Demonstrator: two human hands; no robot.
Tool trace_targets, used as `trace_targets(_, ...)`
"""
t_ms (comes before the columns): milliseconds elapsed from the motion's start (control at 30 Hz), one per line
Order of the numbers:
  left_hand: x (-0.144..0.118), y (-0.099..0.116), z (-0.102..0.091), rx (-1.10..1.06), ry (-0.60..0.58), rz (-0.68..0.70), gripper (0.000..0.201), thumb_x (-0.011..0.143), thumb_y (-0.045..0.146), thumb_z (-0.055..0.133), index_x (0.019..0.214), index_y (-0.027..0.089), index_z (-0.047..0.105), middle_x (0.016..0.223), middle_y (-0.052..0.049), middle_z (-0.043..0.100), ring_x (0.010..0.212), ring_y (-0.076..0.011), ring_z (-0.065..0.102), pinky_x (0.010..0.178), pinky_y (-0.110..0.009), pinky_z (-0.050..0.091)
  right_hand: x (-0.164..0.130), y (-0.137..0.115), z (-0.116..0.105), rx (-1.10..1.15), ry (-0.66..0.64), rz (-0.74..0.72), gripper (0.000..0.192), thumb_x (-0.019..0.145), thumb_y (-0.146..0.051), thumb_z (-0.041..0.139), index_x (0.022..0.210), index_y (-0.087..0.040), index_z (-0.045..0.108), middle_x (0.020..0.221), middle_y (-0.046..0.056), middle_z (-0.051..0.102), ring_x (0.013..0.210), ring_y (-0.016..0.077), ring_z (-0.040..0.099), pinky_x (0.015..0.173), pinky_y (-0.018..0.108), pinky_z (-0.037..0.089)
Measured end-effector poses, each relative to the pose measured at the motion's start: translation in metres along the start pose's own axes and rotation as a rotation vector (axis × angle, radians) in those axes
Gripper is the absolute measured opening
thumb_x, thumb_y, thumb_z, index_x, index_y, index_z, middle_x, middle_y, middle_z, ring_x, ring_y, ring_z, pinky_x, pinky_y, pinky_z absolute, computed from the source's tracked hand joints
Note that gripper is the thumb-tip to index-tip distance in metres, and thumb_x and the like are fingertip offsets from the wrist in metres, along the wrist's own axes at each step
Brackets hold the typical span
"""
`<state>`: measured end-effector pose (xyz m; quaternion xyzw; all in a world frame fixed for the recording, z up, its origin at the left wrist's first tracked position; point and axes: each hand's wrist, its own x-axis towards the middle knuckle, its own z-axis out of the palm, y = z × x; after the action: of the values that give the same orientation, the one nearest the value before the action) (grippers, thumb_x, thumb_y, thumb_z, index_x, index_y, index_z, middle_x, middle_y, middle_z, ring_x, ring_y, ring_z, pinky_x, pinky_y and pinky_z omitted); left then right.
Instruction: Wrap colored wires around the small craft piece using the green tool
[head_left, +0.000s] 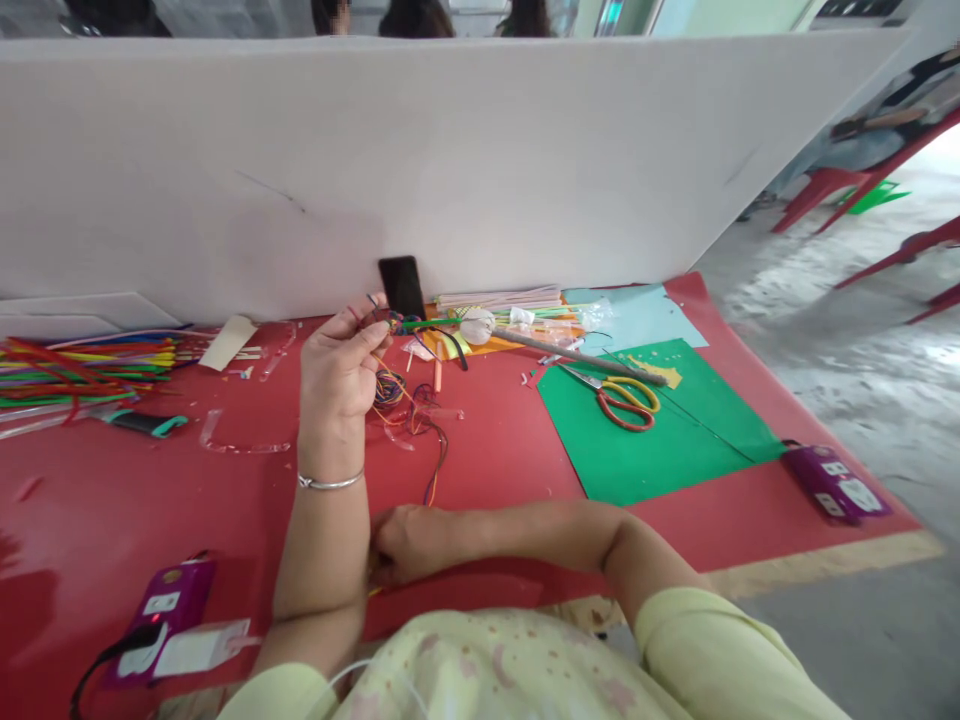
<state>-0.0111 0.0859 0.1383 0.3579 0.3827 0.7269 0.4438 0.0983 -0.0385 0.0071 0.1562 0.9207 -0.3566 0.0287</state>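
Pinching a green stick (431, 324) at its near end, the left hand (337, 375) is holding it horizontal, pointing rightward above the red table (112, 500); the right hand (405, 545) is resting lower, fingers curled, empty.

I wore a pale yellow short-sleeved cotton top (517, 670) sprinkled with small faded pink and tan flower prints. A thin silver metal bangle (330, 483) circled the wrist of my left hand (341, 375). My right hand (405, 545) was bare, without rings.
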Motion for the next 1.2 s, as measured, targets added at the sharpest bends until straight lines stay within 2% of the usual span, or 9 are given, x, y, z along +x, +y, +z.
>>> trace_targets(133,-0.003,-0.009,-0.007,0.01,-0.008,-0.043,0.037,0.061,0.013,0.098,0.097,0.022,0.092,0.108,-0.007,0.088,0.08,-0.011,0.073,0.07,-0.021,0.06,-0.01,0.005,-0.034,-0.171,-0.13,-0.108,0.043,0.107,-0.049,0.072,0.108,-0.009,0.088,0.103,0.019,0.087,0.084,0.0254,0.078,0.065,0.031,0.046)
trace_targets(267,-0.004,-0.016,-0.006,-0.003,-0.055,-0.08,0.035,0.061,0.014,0.1,0.094,0.02,0.091,0.108,-0.007,0.088,0.075,-0.0085,0.071,0.07,-0.021,0.059,-0.045,0.03,-0.1,0.069,0.106,-0.135,0.034,0.111,-0.044,0.069,0.106,-0.015,0.086,0.097,0.01,0.085,0.083,0.0185,0.072,0.077,0.029,0.048)
trace_targets(367,-0.004,-0.021,0.0,-0.004,-0.087,-0.106,0.036,0.06,0.016,0.101,0.095,0.019,0.091,0.11,-0.008,0.088,0.073,-0.0085,0.071,0.068,-0.022,0.059,-0.082,0.059,-0.146,0.196,0.343,-0.026,0.041,0.105,-0.049,0.075,0.081,-0.016,0.08,0.073,0.001,0.071,0.068,0.013,0.056,0.068,0.027,0.041)
trace_targets(433,-0.002,-0.022,0.007,0.003,-0.106,-0.125,0.039,0.06,0.017,0.101,0.098,0.02,0.091,0.106,-0.008,0.088,0.071,-0.0097,0.07,0.066,-0.024,0.059,-0.102,0.078,-0.167,0.241,0.522,0.104,0.05,0.103,-0.054,0.076,0.07,-0.016,0.072,0.062,-0.003,0.055,0.061,0.0108,0.042,0.061,0.027,0.033)
trace_targets(500,0.0,-0.023,0.017,0.001,-0.123,-0.128,0.04,0.061,0.018,0.101,0.1,0.021,0.091,0.101,-0.007,0.087,0.069,-0.0108,0.07,0.065,-0.026,0.06,-0.113,0.093,-0.18,0.318,0.685,0.149,0.045,0.096,-0.056,0.081,0.076,-0.016,0.074,0.067,-0.003,0.055,0.064,0.0108,0.042,0.061,0.027,0.034)
trace_targets(667,-0.003,-0.029,0.035,-0.006,-0.177,-0.136,0.043,0.06,0.021,0.104,0.101,0.021,0.092,0.098,-0.006,0.087,0.066,-0.0099,0.069,0.064,-0.024,0.059,-0.105,0.101,-0.179,0.692,0.949,0.061,0.064,0.071,-0.056,0.102,0.116,-0.021,0.074,0.084,-0.003,0.066,0.069,0.0117,0.056,0.058,0.024,0.044)
trace_targets(833,-0.011,-0.043,0.034,0.007,-0.191,-0.184,0.044,0.057,0.023,0.107,0.098,0.02,0.092,0.097,-0.006,0.087,0.076,-0.0133,0.075,0.073,-0.025,0.062,-0.085,0.091,-0.167,1.038,0.968,0.028,0.064,0.074,-0.072,0.096,0.094,-0.024,0.058,0.075,-0.006,0.065,0.062,0.0127,0.068,0.048,0.021,0.048)
trace_targets(1067,-0.009,-0.048,0.029,0.044,-0.185,-0.169,0.052,0.057,0.022,0.107,0.106,0.017,0.091,0.091,-0.007,0.084,0.076,-0.0149,0.074,0.076,-0.029,0.06,-0.084,0.094,-0.166,1.122,0.964,0.012,0.065,0.08,-0.081,0.087,0.096,-0.025,0.058,0.07,-0.007,0.062,0.057,0.0137,0.07,0.044,0.019,0.05)
trace_targets(1200,-0.011,-0.046,0.031,0.034,-0.195,-0.166,0.049,0.057,0.021,0.106,0.104,0.02,0.091,0.101,-0.008,0.087,0.084,-0.0164,0.076,0.079,-0.029,0.061,-0.088,0.091,-0.168,0.933,1.07,-0.082,0.057,0.086,-0.073,0.088,0.097,-0.024,0.063,0.095,0.0,0.074,0.062,0.0105,0.068,0.049,0.022,0.056)
